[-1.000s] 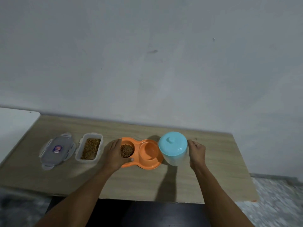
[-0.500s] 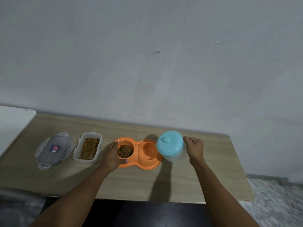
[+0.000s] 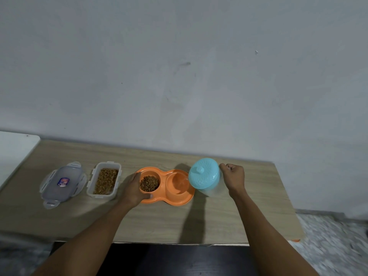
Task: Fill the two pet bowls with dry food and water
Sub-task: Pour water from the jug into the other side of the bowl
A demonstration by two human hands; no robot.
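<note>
We see the orange double pet bowl (image 3: 180, 198) mid-table, kibble (image 3: 149, 183) filling its left well. Our left hand (image 3: 133, 189) grips its nine-o'clock rim. At three o'clock, our right hand (image 3: 233, 177), fisted round the handle, tilts the blue-lidded water jug (image 3: 205, 175) over the right well.

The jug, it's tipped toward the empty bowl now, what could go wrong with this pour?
1. The jug leans over the dish's right edge, so water may miss the empty well and wet the table.
2. Splash could soak the kibble next to it.
3. The lid might slip off.
</note>
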